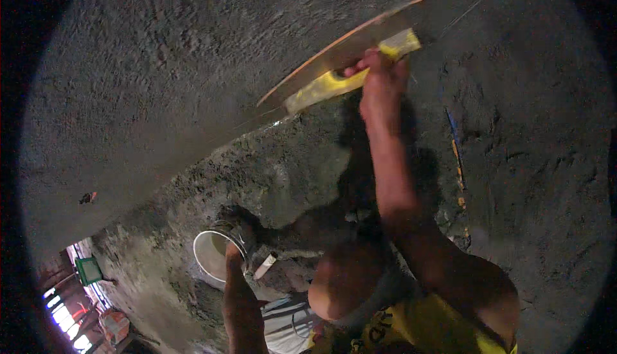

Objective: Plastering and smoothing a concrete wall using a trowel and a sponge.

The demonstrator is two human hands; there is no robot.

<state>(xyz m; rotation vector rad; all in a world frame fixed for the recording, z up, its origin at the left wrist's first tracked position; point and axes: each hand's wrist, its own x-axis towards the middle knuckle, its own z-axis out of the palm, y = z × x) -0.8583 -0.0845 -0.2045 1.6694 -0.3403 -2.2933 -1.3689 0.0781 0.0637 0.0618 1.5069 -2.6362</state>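
My right hand (382, 74) grips the yellow handle (337, 83) of a long, thin-edged float (340, 49), held against wet grey cement (160, 52) along a sloping edge. My right forearm casts a dark shadow below it. My left hand (232, 251) reaches into a white-rimmed bucket (211, 257) at lower centre-left; its fingers are hidden, so what it holds cannot be seen. A short pale object (265, 266) lies just right of the bucket.
Rough cement (270, 174) fills the middle band. A narrow blue and orange strip (457, 164) runs down the right side. A green-framed item (88, 270), a bright barred opening (64, 318) and a reddish block (114, 325) are at lower left. A white sack-like thing (286, 325) lies near my body.
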